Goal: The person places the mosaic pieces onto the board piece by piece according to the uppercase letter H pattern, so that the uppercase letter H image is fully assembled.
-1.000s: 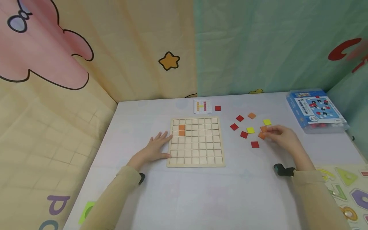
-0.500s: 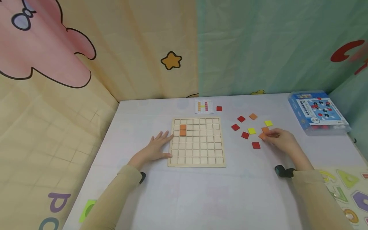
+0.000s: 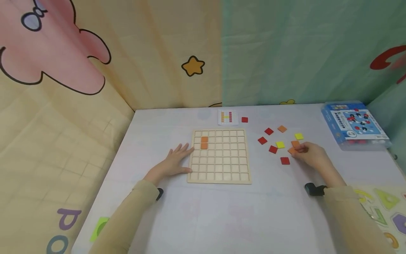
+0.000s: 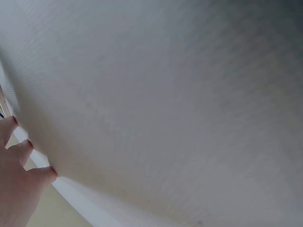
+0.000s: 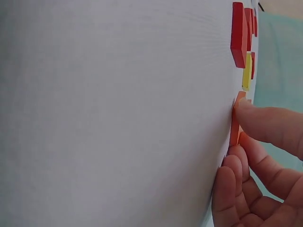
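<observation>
My left hand lies with spread fingers against the left edge of a wooden grid board. Two orange square tiles sit one above the other in the board's upper left. To the right of the board, my right hand pinches an orange tile at the table surface, thumb on its face and index finger at its end. Another orange tile lies just beyond the fingertips. Around it are yellow tiles, several red tiles and a further orange tile.
A small pattern card lies behind the board, with a red tile beside it. A blue boxed set stands at the back right. Puzzle shapes lie at the right front, and a green piece by the left sleeve.
My right hand has shifted its fingers from between two orange tiles onto the nearer one. The left hand stays at the board's edge. The head view has turned slightly left.
</observation>
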`<act>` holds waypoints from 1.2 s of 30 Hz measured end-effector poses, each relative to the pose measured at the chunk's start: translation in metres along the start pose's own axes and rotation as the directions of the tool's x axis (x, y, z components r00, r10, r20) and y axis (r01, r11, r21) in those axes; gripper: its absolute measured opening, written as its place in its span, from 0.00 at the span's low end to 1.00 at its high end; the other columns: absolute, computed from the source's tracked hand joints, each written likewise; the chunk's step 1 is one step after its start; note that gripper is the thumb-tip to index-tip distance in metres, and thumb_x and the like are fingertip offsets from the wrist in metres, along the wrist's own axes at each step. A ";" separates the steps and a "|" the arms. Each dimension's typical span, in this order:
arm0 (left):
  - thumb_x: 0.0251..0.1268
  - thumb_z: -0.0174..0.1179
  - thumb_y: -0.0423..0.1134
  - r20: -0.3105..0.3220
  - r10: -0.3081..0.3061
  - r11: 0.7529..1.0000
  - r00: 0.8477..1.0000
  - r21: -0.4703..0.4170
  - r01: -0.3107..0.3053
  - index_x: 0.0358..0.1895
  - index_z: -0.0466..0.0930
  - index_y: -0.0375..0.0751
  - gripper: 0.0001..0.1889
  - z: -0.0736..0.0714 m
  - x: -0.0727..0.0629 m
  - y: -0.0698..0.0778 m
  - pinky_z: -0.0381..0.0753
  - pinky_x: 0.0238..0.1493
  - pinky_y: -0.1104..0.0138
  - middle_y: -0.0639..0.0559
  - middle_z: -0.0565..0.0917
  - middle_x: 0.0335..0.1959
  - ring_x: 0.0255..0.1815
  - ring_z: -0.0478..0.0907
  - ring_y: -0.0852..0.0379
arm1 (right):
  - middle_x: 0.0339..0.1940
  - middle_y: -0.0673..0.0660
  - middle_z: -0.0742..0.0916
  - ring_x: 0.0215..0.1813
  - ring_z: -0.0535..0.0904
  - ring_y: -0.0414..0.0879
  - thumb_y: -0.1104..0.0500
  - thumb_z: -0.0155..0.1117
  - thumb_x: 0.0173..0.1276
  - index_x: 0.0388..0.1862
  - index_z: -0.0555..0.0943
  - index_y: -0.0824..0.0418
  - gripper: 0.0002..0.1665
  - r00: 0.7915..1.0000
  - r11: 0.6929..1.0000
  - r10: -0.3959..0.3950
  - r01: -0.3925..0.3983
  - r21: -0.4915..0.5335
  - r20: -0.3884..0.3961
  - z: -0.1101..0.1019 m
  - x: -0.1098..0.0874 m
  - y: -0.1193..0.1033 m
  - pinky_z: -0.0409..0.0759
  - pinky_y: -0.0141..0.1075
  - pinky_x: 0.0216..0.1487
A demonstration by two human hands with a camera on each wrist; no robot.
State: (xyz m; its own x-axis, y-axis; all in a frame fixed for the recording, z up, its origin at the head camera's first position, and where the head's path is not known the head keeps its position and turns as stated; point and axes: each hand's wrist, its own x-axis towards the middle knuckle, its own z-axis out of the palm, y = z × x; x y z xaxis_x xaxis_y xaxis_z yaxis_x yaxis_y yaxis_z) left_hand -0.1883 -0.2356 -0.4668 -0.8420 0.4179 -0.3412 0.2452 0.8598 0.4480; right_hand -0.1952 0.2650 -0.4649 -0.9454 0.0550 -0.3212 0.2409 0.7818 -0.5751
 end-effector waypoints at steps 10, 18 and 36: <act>0.59 0.66 0.57 0.009 0.018 1.000 1.000 0.005 -0.018 0.80 0.49 0.52 0.49 0.002 0.008 0.000 0.30 0.77 0.38 0.45 0.41 0.82 0.82 0.30 0.41 | 0.46 0.73 0.77 0.45 0.72 0.63 0.59 0.62 0.68 0.53 0.71 0.75 0.23 0.999 0.999 0.029 -0.030 -0.022 -0.029 0.000 -0.007 -0.004 0.81 0.48 0.45; 0.58 0.68 0.56 0.009 -0.009 1.000 1.000 -0.015 0.009 0.80 0.50 0.50 0.50 0.005 0.000 0.001 0.31 0.77 0.39 0.45 0.42 0.82 0.82 0.31 0.41 | 0.47 0.73 0.77 0.46 0.73 0.62 0.57 0.61 0.69 0.56 0.69 0.77 0.27 1.000 1.000 -0.025 0.025 0.001 -0.002 0.002 -0.006 -0.003 0.80 0.45 0.44; 0.58 0.68 0.57 0.006 -0.005 1.000 1.000 -0.008 0.005 0.80 0.50 0.51 0.50 0.001 -0.001 -0.001 0.31 0.77 0.39 0.45 0.42 0.82 0.82 0.31 0.41 | 0.48 0.72 0.81 0.47 0.76 0.61 0.53 0.65 0.69 0.54 0.74 0.73 0.26 0.997 0.995 -0.071 0.073 0.066 -0.031 0.000 -0.009 -0.010 0.81 0.37 0.42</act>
State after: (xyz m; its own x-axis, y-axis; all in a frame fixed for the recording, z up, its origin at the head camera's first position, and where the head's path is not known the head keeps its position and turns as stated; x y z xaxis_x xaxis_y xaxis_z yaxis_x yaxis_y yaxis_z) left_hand -0.1872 -0.2361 -0.4678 -0.8405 0.4151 -0.3483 0.2367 0.8595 0.4530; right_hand -0.1891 0.2570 -0.4563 -0.9666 0.0186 -0.2557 0.1851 0.7408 -0.6457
